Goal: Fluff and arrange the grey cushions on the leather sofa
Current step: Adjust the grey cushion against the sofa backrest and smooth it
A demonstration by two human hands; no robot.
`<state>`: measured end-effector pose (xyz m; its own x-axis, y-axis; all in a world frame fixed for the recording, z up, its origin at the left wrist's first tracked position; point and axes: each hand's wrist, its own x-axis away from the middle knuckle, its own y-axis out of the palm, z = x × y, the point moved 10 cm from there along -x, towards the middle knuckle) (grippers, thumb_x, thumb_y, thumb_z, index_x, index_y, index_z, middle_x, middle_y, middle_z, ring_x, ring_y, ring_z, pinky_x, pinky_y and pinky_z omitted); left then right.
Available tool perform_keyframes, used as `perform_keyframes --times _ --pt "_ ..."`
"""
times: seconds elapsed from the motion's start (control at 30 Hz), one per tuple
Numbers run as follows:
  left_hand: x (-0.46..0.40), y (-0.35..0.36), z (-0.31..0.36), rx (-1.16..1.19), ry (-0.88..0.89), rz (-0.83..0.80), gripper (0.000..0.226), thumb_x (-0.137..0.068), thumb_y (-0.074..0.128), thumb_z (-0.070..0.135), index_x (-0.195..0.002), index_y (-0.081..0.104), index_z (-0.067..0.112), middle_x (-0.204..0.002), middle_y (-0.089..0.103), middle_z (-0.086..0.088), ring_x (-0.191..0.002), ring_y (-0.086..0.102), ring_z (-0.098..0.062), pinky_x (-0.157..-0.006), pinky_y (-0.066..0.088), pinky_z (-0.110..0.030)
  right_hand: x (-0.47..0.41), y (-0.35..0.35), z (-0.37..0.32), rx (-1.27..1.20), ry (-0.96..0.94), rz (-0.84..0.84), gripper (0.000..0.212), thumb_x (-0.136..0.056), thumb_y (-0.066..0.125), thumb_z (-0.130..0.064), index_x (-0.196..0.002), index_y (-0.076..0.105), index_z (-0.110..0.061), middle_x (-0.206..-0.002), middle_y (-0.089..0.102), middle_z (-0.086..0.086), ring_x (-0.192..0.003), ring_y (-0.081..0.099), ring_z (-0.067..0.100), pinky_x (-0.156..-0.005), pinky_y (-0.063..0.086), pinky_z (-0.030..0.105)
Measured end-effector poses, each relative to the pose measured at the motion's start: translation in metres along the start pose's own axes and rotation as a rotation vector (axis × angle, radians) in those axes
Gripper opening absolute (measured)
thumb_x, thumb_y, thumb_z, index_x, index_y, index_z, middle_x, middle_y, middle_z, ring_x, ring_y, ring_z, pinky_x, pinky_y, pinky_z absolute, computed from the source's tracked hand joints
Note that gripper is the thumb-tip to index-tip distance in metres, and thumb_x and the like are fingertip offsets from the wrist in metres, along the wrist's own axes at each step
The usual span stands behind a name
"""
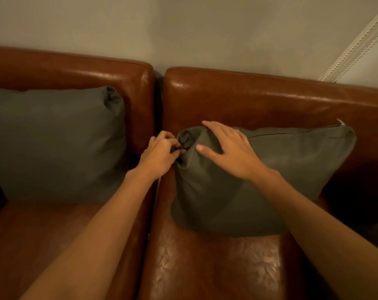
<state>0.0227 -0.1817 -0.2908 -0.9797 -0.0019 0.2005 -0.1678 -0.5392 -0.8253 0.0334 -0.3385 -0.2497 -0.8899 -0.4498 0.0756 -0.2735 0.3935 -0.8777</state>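
The brown leather sofa [259, 98] filled most of the view, its two back sections parted by a dark gap, with a pale wall [183, 29] rising behind it. On the seat left of that gap, the left grey cushion [53, 144] stood upright against the sofa's backrest, plump and touched by neither hand. On the seat right of the gap, the right grey cushion [259, 180] leaned back against the sofa's backrest, tilted so that its lower edge sat forward on the worn, creased seat leather. A zipper seam ran along its upper edge, ending in a small metal zipper pull [341, 122] at the corner farthest from the gap.

Both bare forearms reached in from the near edge of the sofa. The right hand [225, 148] lay palm down on the upper part of the right cushion nearest the gap, fingers spread wide and loosely flat, thumb stretched toward the gap; it pressed on the fabric without closing around anything. The left hand [160, 152] sat just at the gap, against the cushion's side edge, its fingers curled in tight and pinching a fold of the grey fabric where the cover puckered. A white beaded cord [352, 46] hung slantwise against the wall above the sofa's far right end.
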Motion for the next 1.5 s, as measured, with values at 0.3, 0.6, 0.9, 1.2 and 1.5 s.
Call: perform_keyframes --times 0.3,0.6,0.9,1.2,1.5 --pt "0.017 -0.011 0.018 0.010 0.077 0.154 0.017 -0.092 0.062 0.030 -0.102 0.071 0.020 -0.126 0.047 0.002 -0.116 0.042 -0.022 -0.096 0.041 -0.047 0.024 -0.007 0.000 -0.008 -0.097 0.101 0.037 -0.092 0.050 -0.059 -0.127 0.049 -0.048 -0.153 0.032 -0.008 -0.142 0.025 0.020 -0.113 0.018 0.048" --pt "0.032 -0.024 0.059 -0.401 0.493 0.341 0.029 -0.078 0.075 0.027 -0.097 0.055 0.017 -0.099 0.059 -0.001 -0.094 0.054 -0.024 -0.076 0.039 -0.041 0.046 -0.006 -0.003 -0.041 -0.128 0.158 0.031 -0.090 0.048 -0.059 -0.118 0.052 -0.048 -0.149 0.036 -0.010 -0.138 0.027 0.016 -0.109 0.017 0.038" --pt "0.023 -0.031 0.045 0.028 0.504 0.213 0.019 -0.094 0.060 0.015 -0.107 0.071 0.008 -0.106 0.065 -0.005 -0.103 0.057 -0.017 -0.092 0.042 -0.026 0.050 -0.015 0.002 -0.103 -0.099 0.164 0.035 -0.090 0.045 -0.061 -0.123 0.050 -0.052 -0.152 0.032 -0.011 -0.144 0.020 0.017 -0.114 0.017 0.042" --pt "0.007 -0.037 0.022 0.605 0.097 0.049 0.019 -0.101 0.049 0.027 -0.105 0.065 0.018 -0.107 0.067 0.004 -0.106 0.060 -0.011 -0.097 0.047 -0.032 0.057 -0.034 0.002 -0.173 -0.091 0.228 0.033 -0.089 0.057 -0.046 -0.122 0.055 -0.050 -0.151 0.031 -0.009 -0.144 0.008 0.014 -0.112 0.012 0.035" --pt "0.003 -0.024 0.002 1.026 -0.183 0.080 0.027 -0.102 0.044 0.026 -0.085 0.063 0.016 -0.062 0.058 0.005 -0.064 0.057 -0.006 -0.083 0.042 -0.030 0.044 -0.037 -0.059 0.111 -0.135 0.376 0.044 -0.091 0.050 -0.059 -0.117 0.069 -0.029 -0.125 0.057 -0.008 -0.128 0.041 0.013 -0.111 0.019 0.043"
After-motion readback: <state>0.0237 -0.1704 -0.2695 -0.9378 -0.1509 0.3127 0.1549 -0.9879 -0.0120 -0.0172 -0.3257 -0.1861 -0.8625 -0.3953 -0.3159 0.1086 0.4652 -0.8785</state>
